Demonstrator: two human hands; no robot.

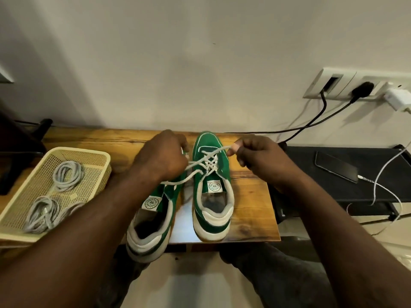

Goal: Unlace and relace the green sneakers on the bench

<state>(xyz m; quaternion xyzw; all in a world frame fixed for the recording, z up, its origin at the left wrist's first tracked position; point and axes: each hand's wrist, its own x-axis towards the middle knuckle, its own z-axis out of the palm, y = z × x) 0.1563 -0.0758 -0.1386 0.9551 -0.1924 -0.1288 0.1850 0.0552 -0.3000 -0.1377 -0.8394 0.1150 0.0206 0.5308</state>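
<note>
Two green suede sneakers with padded white collars stand on the wood-grain bench [249,196], toes to 12 o'clock. The right hand [255,154] pinches the white lace [206,161] over the right sneaker [212,185]. The left hand [163,156] is curled round another strand, its fingertips hidden, and it covers the toe of the left sneaker [153,216]. At 9 o'clock a perforated cream basket [93,172] holds coiled grey cables [66,174].

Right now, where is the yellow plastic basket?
Head view: the yellow plastic basket sits on the wooden bench, far left, beside the left green sneaker.
</note>
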